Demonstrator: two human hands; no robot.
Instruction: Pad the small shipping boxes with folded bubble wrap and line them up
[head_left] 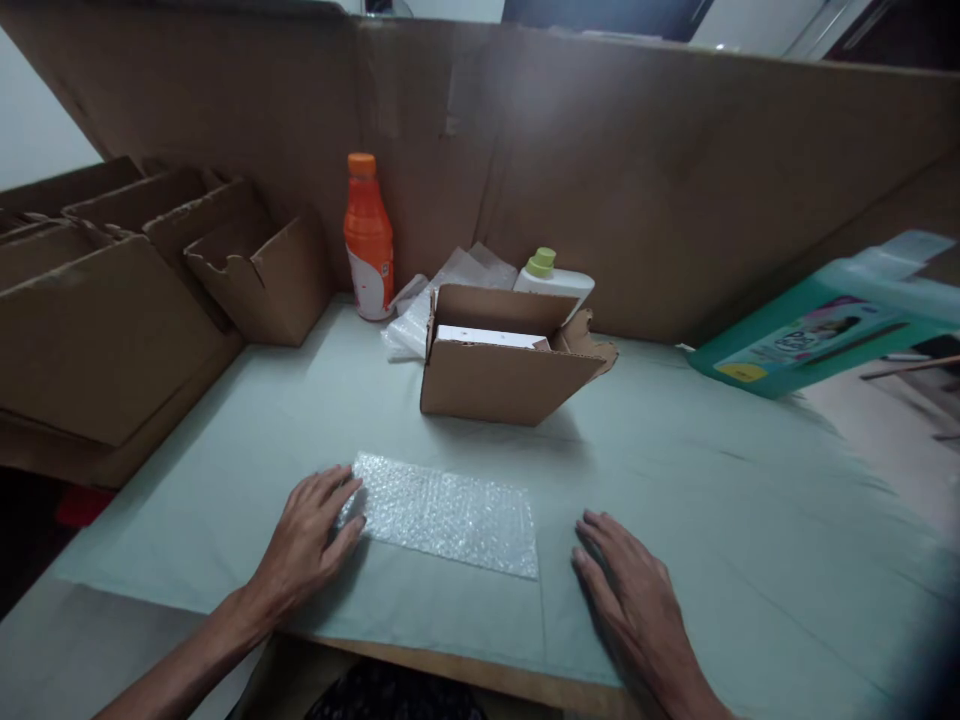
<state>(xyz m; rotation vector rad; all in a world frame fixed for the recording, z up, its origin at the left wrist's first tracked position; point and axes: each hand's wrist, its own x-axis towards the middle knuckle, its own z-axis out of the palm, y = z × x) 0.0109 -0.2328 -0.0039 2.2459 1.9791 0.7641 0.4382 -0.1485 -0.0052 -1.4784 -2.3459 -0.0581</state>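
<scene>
A flat rectangle of clear bubble wrap (450, 518) lies on the pale green tablecloth (675, 470). At its left end, the fingertips of my left hand (311, 535) touch the edge, fingers extended and holding nothing. To the right of the wrap and apart from it, my right hand (634, 590) rests on the cloth with fingers stretched out. Beyond the wrap stands an open cardboard box (502, 385), its flaps folded out at the right. Inside it the top of a white box (487, 338) shows; the rest is hidden by the cardboard.
Behind the box are a crumpled clear plastic sheet (409, 325), an orange bottle (367, 240) and a white bottle with a green cap (555, 280). Several cardboard bins (105, 340) line the left. A jug of green liquid (817, 330) leans at the right. Tall cardboard (637, 170) walls the back.
</scene>
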